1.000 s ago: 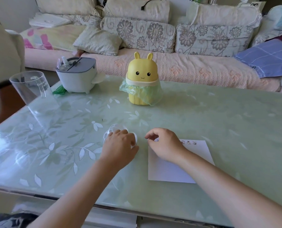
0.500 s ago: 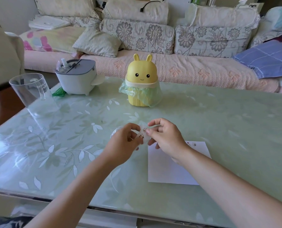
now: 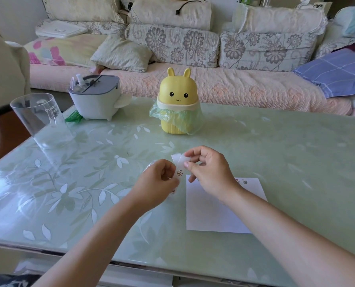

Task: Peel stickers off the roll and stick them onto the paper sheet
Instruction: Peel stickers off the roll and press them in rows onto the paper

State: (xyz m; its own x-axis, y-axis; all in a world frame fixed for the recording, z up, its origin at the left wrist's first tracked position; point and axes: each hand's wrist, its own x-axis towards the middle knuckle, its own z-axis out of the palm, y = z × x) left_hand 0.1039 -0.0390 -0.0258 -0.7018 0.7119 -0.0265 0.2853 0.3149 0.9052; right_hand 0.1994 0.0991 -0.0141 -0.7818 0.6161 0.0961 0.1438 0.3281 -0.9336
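A person's two bare hands met above a pale green, leaf-patterned worktop [image 3: 89,183], working a strip of stickers. The left hand [image 3: 158,183] was closed around the sticker roll [image 3: 149,165], most of it hidden behind the fingers, with only a clear rounded edge showing past the knuckles. A translucent strip [image 3: 179,165] ran from that hand up to the right hand [image 3: 209,172], whose thumb and forefinger pinched its white free end; a small orange-and-brown cartoon sticker [image 3: 179,172] sat on the strip between the two hands.

The white paper sheet [image 3: 213,212] lay flat on the worktop just below and to the right of the hands, partly covered by the right wrist. Two small stickers [image 3: 241,181] showed side by side along its far edge, just beyond the right hand.

Farther back on the worktop stood a yellow rabbit-eared bin [image 3: 177,96] lined with a green plastic bag. To its left was a grey-lidded white container [image 3: 96,98], and at the left edge a clear plastic cup [image 3: 40,119]. Behind the worktop ran a sofa [image 3: 224,88] with floral cushions, a folded blue blanket [image 3: 338,73] lying at its right end.
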